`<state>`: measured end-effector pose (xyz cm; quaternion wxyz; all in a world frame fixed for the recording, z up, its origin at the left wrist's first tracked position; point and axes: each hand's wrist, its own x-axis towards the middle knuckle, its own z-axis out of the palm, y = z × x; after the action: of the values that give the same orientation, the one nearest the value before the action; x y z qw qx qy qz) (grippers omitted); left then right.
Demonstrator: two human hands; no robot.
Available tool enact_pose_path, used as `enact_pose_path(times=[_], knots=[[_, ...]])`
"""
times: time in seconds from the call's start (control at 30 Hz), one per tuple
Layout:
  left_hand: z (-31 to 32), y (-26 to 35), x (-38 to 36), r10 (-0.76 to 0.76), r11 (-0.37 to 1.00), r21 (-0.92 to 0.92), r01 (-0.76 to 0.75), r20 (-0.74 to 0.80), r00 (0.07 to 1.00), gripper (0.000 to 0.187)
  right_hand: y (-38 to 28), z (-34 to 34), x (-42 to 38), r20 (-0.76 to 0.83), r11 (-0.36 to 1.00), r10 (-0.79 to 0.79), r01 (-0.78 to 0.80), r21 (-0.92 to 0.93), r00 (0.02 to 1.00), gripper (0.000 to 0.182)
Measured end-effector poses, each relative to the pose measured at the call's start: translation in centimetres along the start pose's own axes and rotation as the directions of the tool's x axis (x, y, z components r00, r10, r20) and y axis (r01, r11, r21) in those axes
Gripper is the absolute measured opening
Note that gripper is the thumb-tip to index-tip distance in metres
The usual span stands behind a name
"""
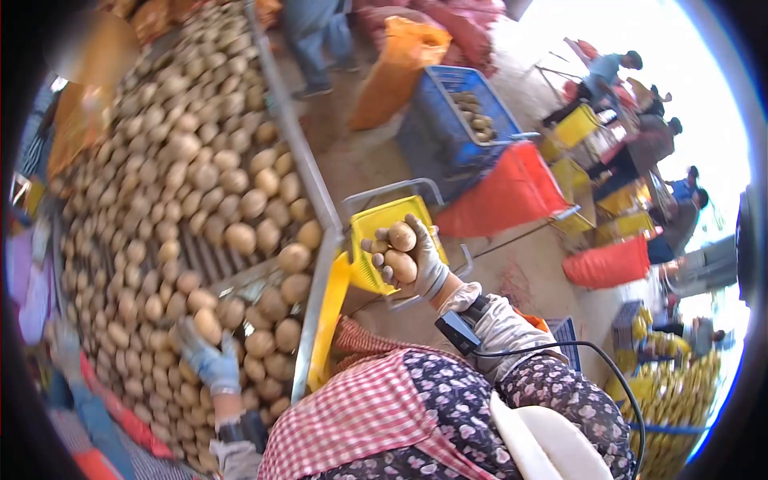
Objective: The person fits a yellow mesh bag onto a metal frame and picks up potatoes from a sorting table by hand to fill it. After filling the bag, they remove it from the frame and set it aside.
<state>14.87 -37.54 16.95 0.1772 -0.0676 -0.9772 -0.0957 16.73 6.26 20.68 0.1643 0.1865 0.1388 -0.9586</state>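
Brown potatoes (184, 148) cover a large sorting table with a metal rim (290, 120). My left hand (210, 358), in a blue-grey glove, lies low over them, its fingers spread at a potato (208, 326); whether it grips that one is unclear. Past the rim, my right hand (424, 260), in a pale glove with dirty fingers, is wrapped round potatoes, two of them plain to see: a rounder one (402, 236) and a longer one (400, 266). Just behind and below that hand is a yellow basket (370, 276).
A blue crate (436, 132) with potatoes stands beyond the basket, near a red sack (512, 196) and an orange sack (392, 76). A co-worker's gloved hand (64, 344) is at the table's far left. Several people work at the right.
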Motion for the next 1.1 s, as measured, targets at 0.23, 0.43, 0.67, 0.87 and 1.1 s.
enact_pose_path(times=[0.23, 0.43, 0.67, 0.87, 1.1], knots=[[0.1, -0.5, -0.2, -0.035, 0.996, 0.089, 0.028, 0.08, 0.996, 0.079, -18.8, -12.2, -6.4, -0.415, 0.777, -0.569, 0.629, 0.011, 0.71, 0.058], [1.8, -1.2, 1.1, -0.018, 0.999, -0.029, 0.02, 0.057, 0.998, 0.081, -33.3, -14.0, -10.6, -0.482, 0.401, -0.824, 0.907, -0.128, 0.297, 0.06], [-1.1, 6.2, 3.9, -0.126, 0.922, -0.359, 0.147, 0.082, 0.989, 0.016, -17.4, -2.7, 4.3, 0.034, 0.326, -0.744, 0.407, -0.853, 0.667, 0.04], [-0.7, 7.1, 0.5, 0.0, 0.949, -0.313, -0.045, -0.143, 0.99, 0.02, -1.4, 10.5, 14.4, 0.732, -0.763, 0.042, 0.495, -0.415, 0.68, 0.058], [-5.9, 3.1, -5.8, -0.405, 0.895, 0.171, 0.412, -0.077, 0.911, 0.049, 7.9, 12.9, 17.3, 0.555, -0.917, 0.133, 0.314, -0.246, 0.821, 0.063]])
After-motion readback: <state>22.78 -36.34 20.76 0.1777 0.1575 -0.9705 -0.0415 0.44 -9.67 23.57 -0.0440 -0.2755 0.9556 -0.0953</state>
